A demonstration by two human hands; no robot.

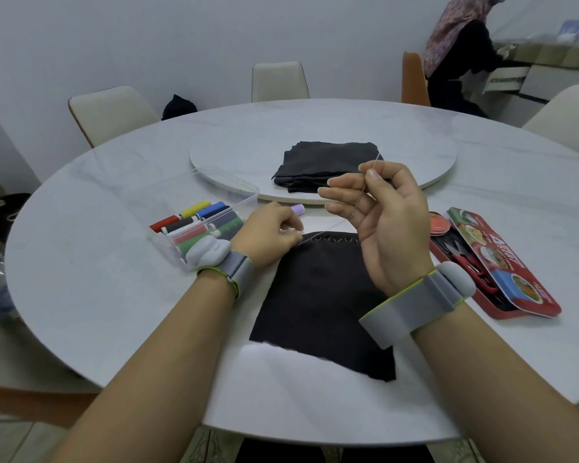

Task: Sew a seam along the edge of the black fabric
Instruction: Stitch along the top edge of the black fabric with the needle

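The black fabric (318,302) lies flat on the round table (114,312), near the person, between both forearms. The left hand (271,235) pinches its far left corner, fingers curled. The right hand (381,208), raised above the far edge, pinches the needle (370,172) between thumb and forefinger (remaining fingers loosely spread). A thread box (194,225) sits left, a red tin (495,262) right.
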